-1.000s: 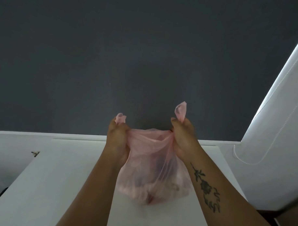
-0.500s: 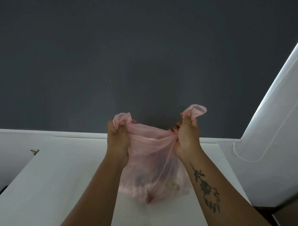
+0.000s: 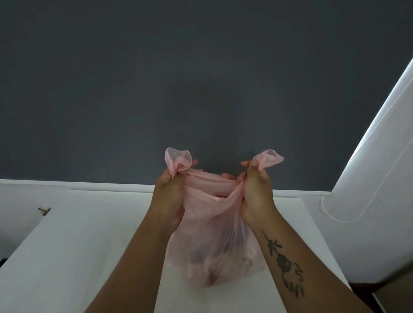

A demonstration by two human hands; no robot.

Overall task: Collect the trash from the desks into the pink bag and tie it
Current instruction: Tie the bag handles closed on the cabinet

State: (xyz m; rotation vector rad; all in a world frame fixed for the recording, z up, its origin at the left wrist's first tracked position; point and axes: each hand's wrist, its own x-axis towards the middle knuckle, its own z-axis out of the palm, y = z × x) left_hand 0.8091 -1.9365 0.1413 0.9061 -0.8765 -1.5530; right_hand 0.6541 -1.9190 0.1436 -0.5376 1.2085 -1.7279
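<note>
The thin, see-through pink bag point(image 3: 217, 248) rests with its bottom on the white desk point(image 3: 85, 257), holding crumpled trash that shows dimly through the plastic. My left hand point(image 3: 168, 202) is closed on the bag's left handle, whose loop sticks up above my fist. My right hand point(image 3: 255, 193) grips the right handle in the same way. The two handles are held apart, so the bag's mouth stands partly open between my hands. No knot is visible.
A dark grey wall point(image 3: 180, 85) rises behind the desk. On the right hangs a white roller blind point(image 3: 375, 174) with a looped bead cord point(image 3: 339, 217). A small dark bracket point(image 3: 44, 211) sits at the desk's left edge.
Both hands have drawn the handles further apart and slightly up, and more of each handle loop now sticks out above my fists. The bag's mouth has widened.
</note>
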